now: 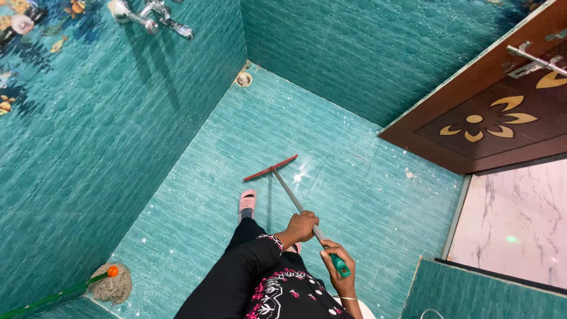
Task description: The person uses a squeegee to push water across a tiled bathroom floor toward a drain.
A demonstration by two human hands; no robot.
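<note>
Both hands grip the squeegee (pixel 283 183) handle: left hand (pixel 302 225) closed around the metal shaft, right hand (pixel 338 266) closed on the green end at 5 o'clock. The red blade rests on the wet teal floor (pixel 354 195), at 1 o'clock from a pink slipper (pixel 247 201). A mop (pixel 109 283) lies at 8 o'clock; a drain (pixel 243 78) sits at 11 o'clock.

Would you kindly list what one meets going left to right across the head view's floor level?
Green-handled string mop → pink slipper → red-bladed floor squeegee → left hand → right hand → brown flower-patterned door.
</note>
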